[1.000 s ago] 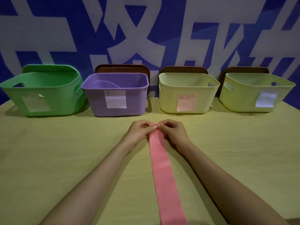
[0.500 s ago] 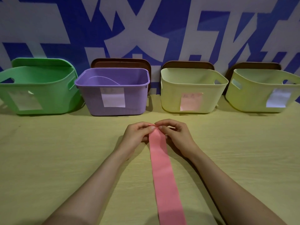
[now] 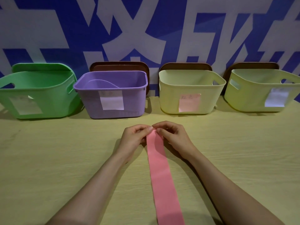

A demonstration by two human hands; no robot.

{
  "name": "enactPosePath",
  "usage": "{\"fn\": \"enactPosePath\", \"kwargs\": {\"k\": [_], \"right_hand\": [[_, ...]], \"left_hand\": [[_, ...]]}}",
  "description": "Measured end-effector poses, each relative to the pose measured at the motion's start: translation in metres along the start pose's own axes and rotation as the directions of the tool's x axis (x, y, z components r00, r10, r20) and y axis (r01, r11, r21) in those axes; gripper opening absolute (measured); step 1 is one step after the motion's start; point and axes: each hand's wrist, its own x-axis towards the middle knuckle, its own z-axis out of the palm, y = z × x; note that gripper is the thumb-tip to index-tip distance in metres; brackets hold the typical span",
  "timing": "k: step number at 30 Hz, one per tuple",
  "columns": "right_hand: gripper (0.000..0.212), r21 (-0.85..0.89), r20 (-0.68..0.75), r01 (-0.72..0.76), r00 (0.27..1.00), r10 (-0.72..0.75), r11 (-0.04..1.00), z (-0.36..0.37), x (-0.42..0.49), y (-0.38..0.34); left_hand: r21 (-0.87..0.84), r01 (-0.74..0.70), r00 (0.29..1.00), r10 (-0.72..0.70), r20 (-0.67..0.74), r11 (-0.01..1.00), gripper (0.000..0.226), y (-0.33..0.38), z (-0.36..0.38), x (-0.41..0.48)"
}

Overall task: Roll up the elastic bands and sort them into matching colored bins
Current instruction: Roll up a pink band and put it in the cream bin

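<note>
Lying flat on the table (image 3: 56, 159), the pink band (image 3: 162, 176) runs as one long strip from the bottom edge of the view up to the two hands. Both hands pinch its far end. That end looks a little bent over, but it is too small to tell how much. The left hand (image 3: 134, 138) holds the left corner with its thumb and curled fingers. The right hand (image 3: 174, 137) holds the right corner the same way. The tips of the two hands touch each other over the band. Both bare arms reach in from the bottom, one on each side of the strip. Past the hands, four bins stand in a row at the back of the table. The green bin (image 3: 53, 98) is at the far left. Just beside it is the purple bin (image 3: 90, 98), and a curved shape shows inside it, but I cannot tell what it is. Next comes the pale yellow bin (image 3: 170, 91), straight past the hands, with a pink label (image 3: 189, 102) on its front. The yellow-green bin (image 3: 248, 95) is at the far right. Lids lean behind the bins against a blue wall (image 3: 162, 21) with big white shapes.
</note>
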Motion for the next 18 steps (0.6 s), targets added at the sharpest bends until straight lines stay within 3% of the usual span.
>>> {"fn": "enactPosePath", "kwargs": {"k": [3, 8, 18], "right_hand": [[0.022, 0.080, -0.004, -0.060, 0.998, 0.060, 0.995, -0.0007, -0.0007, -0.0022], [0.012, 0.047, -0.007, -0.082, 0.997, 0.082, 0.996, -0.0005, 0.0000, -0.0036], [0.009, -0.007, -0.024, -0.079, 0.997, 0.078, 0.997, -0.0025, -0.0035, -0.0040]], "left_hand": [[0.061, -0.040, 0.998, 0.042, -0.039, 0.997, 0.009, -0.0009, 0.0009, -0.0025], [0.225, -0.104, 0.990, 0.122, -0.067, 0.969, 0.010, -0.0031, 0.0036, -0.0037], [0.114, -0.020, 1.000, 0.022, -0.015, 0.993, 0.010, -0.0037, 0.0010, -0.0019]]}}
